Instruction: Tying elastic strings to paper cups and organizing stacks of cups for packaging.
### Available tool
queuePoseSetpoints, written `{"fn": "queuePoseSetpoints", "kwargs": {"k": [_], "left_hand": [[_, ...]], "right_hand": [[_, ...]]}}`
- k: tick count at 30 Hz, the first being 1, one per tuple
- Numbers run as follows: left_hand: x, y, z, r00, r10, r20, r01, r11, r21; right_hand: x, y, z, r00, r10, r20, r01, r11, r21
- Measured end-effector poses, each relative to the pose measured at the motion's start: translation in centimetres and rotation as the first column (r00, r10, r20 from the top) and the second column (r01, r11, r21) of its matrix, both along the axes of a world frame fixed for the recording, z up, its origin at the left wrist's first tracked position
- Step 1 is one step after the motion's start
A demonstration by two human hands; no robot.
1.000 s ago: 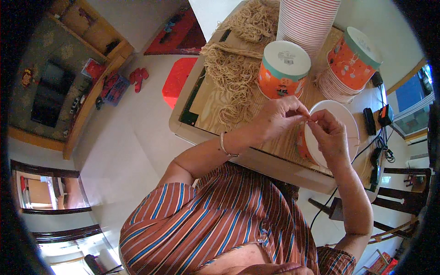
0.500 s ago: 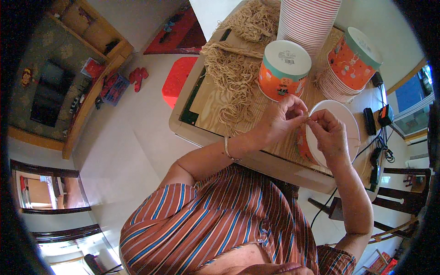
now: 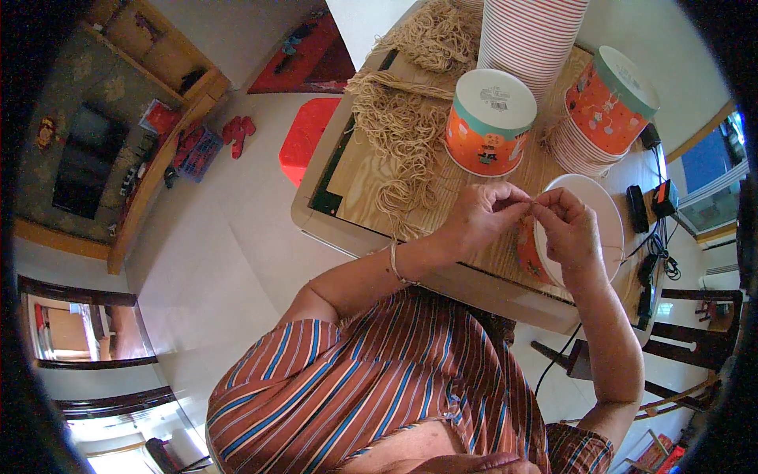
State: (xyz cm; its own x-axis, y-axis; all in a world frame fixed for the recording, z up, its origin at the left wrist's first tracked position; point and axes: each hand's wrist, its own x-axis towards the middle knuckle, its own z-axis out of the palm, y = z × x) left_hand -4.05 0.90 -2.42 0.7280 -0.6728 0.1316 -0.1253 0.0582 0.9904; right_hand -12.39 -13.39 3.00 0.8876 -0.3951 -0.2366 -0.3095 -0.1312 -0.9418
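Both hands meet over the near right part of the wooden table, thumb and finger of each in a pinch. My left hand point(image 3: 488, 215) and my right hand point(image 3: 567, 229) touch at the fingertips, closed on what looks like a thin beige string; most of it is hidden by the fingers. A strand of string point(image 3: 613, 247) shows beside my right hand, across the mouth of an orange paper bucket point(image 3: 604, 213) with a white inside. That bucket lies under and behind my right hand, its open mouth up. Just beyond my left hand, another orange bucket point(image 3: 483, 142) stands upside down.
Loose beige string point(image 3: 403, 134) lies in heaps along the table's left side. A tall stack of paper buckets point(image 3: 530, 43) rises at the back; a shorter stack point(image 3: 604, 110) leans at right. Black cables and adapters point(image 3: 659, 201) lie at the right edge. A red stool point(image 3: 308, 138) stands left.
My left hand has come slightly nearer and lower, its fingers still pinched against the right hand's. The bucket under my right hand has shifted a little to the right.
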Motion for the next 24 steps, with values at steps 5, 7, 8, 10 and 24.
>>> {"fn": "queuePoseSetpoints", "kwargs": {"k": [5,7,8,10,24], "left_hand": [[-0.1,-0.3,-0.4,0.999,-0.012,-0.037,0.011,0.999,-0.033],[-0.1,-0.6,-0.6,0.986,-0.051,-0.162,0.041,0.997,-0.065],[0.0,-0.8,-0.8,0.985,-0.052,-0.162,0.042,0.997,-0.065],[0.1,-1.1,-1.2,0.988,-0.042,-0.147,0.039,0.999,-0.018],[0.2,-2.2,-1.6,0.953,-0.135,-0.271,0.091,0.982,-0.168]], "right_hand": [[0.1,0.2,0.5,0.997,-0.010,-0.075,0.012,1.000,0.027],[0.0,-0.2,0.0,0.999,-0.013,-0.049,0.014,1.000,0.018],[-0.1,-0.4,-0.2,1.000,-0.014,-0.022,0.014,1.000,0.008],[-0.2,-0.5,0.0,1.000,-0.008,-0.024,0.009,0.999,0.034],[-0.8,-0.9,0.1,1.000,0.004,0.009,-0.005,0.985,0.172]]}}
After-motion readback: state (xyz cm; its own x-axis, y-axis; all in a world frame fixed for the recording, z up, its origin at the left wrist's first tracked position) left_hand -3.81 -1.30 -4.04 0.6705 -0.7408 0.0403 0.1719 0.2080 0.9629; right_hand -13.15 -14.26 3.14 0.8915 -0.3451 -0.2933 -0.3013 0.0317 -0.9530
